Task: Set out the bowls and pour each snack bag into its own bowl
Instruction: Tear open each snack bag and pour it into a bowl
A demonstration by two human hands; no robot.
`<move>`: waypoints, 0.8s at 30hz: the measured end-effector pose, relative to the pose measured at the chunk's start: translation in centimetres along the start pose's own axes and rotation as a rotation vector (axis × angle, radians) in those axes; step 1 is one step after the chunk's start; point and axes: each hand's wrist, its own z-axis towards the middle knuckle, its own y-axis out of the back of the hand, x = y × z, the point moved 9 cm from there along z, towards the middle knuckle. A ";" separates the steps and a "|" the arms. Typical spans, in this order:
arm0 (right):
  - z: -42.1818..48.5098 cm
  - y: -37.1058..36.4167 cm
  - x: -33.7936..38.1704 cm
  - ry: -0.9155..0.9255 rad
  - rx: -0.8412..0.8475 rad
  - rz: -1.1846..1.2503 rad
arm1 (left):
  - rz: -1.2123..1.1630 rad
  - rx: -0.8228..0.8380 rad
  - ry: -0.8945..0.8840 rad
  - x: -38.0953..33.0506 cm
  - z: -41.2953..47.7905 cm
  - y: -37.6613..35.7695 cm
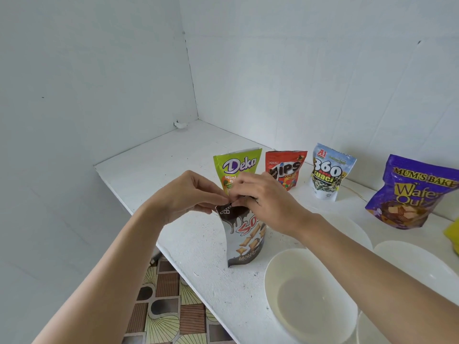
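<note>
The brown-and-white snack bag [244, 235] stands upright on the white counter [173, 155], near its front edge and just left of the nearest bowl [306, 301], and you have it by the top. Your left grip [188, 194] pinches the left part of the top edge and your right grip [268, 202] pinches the part just beside it, fingers curled over the seal. The job here looks to be opening it. Keep the two pinches close together at the tear mark, pull one toward you and one away, not straight apart, and leave the base on the counter so the bag cannot jump and scatter its pieces. A slow tear across the top should give a clean mouth to pour from. Once it is open, the near bowl is the short move to the right. By count, five bags show plainly: the one you hold, a green bag [238, 165], a red bag [288, 167], a white-and-blue bag [327, 170] and a purple bag [412, 192], those four standing in a row toward the wall. A yellow thing [452, 234] at the right edge may be a sixth, though too little shows to tell. Three white bowls show: the near one, one behind your right forearm [352, 227] and one to the right [407, 254]. A pale rim at the bottom edge [370, 331] may be a fourth.
</note>
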 end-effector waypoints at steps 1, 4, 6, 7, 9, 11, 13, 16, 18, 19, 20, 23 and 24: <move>0.0 0.0 0.0 0.005 0.001 0.003 | -0.008 -0.004 0.006 0.0 0.1 -0.1; -0.1 0.0 0.1 0.026 0.000 0.014 | -0.014 0.004 0.008 -0.3 0.1 -0.4; -0.2 0.1 0.2 0.040 0.005 0.031 | -0.014 0.024 0.004 -0.4 0.0 -0.7; -0.2 0.1 0.2 0.042 0.007 0.037 | -0.011 0.020 -0.002 -0.5 0.0 -0.7; -0.3 0.2 0.2 0.033 0.016 0.050 | 0.013 -0.015 -0.025 -0.8 0.2 -0.6; -0.2 0.2 0.0 0.010 0.032 0.072 | 0.056 -0.050 -0.054 -1.3 0.2 -0.5; -0.1 0.1 -0.2 -0.017 0.062 0.089 | 0.081 -0.074 -0.072 -1.6 0.3 -0.5; -0.1 -0.2 -0.5 -0.039 0.111 0.071 | 0.064 -0.071 -0.081 -1.7 0.4 -0.6; -0.1 -0.2 -0.6 -0.049 0.125 0.065 | 0.047 -0.037 -0.069 -1.6 0.5 -0.8; -0.2 -0.2 -0.7 -0.052 0.127 0.065 | 0.035 -0.012 -0.057 -1.6 0.5 -0.9; -0.2 -0.1 -0.7 -0.052 0.130 0.064 | 0.023 0.012 -0.044 -1.5 0.5 -1.0; -0.3 -0.1 -0.7 -0.048 0.135 0.053 | 0.014 0.026 -0.034 -1.5 0.6 -1.0; -0.3 -0.1 -0.6 -0.047 0.133 0.051 | 0.025 0.014 -0.040 -1.5 0.6 -1.1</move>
